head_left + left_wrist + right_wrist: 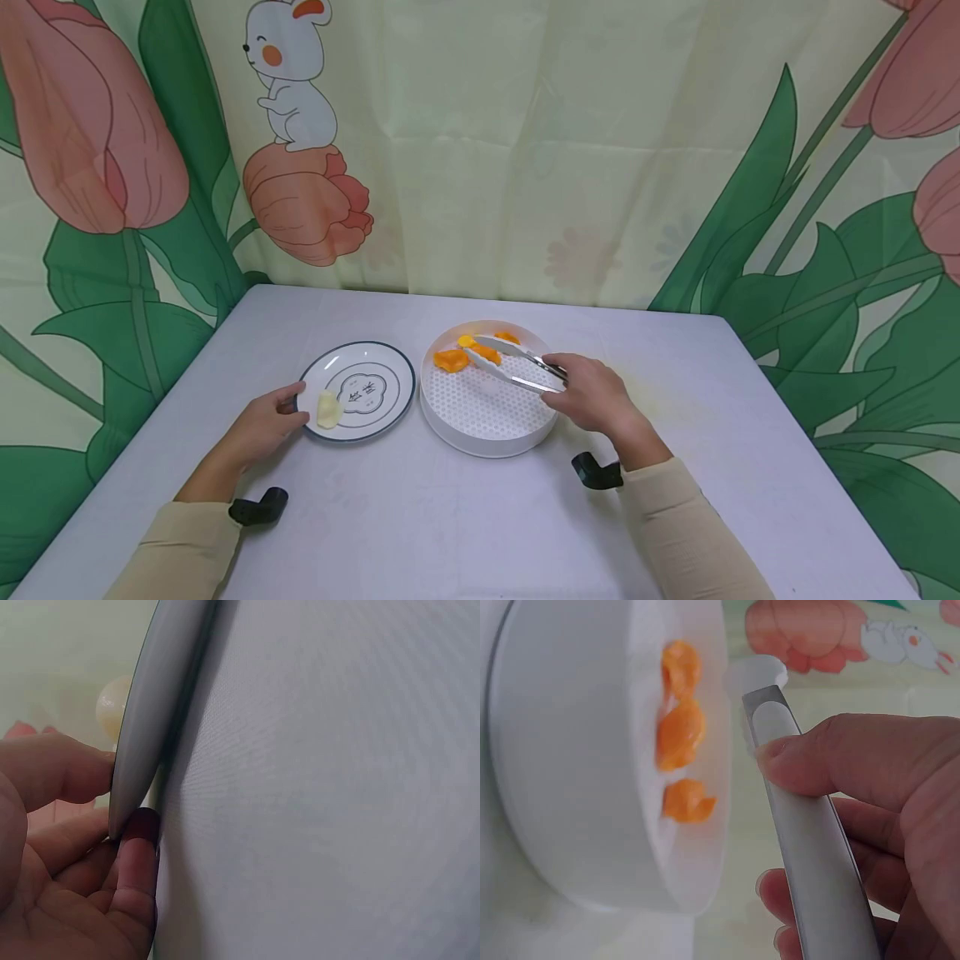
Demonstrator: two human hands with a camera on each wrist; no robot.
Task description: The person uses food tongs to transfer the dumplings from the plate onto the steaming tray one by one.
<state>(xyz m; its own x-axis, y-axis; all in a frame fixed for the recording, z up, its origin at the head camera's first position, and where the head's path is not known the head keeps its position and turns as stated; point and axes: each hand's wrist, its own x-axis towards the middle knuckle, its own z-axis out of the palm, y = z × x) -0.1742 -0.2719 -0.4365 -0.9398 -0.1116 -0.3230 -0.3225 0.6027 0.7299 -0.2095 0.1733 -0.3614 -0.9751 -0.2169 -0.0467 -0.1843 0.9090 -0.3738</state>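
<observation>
My left hand (264, 425) pinches the near left rim of a white plate (390, 375) with a dark blue edge, thumb above and fingers below. On the plate lies a pale yellow piece of food (328, 410). My right hand (596, 396) holds metal tongs (531, 385) with white tips, reaching over a round white tray (487, 448) with a dotted floor. Several orange pieces (450, 361) lie in the tray's far part. A small yellow piece (467, 341) shows at the tongs' tips; I cannot tell whether they grip it. The right wrist view shows three orange pieces (681, 735).
A white cloth covers the table (420, 525). Behind it hangs a curtain (480, 208) printed with tulips and a rabbit. Black wrist mounts (258, 507) stick out from both sleeves.
</observation>
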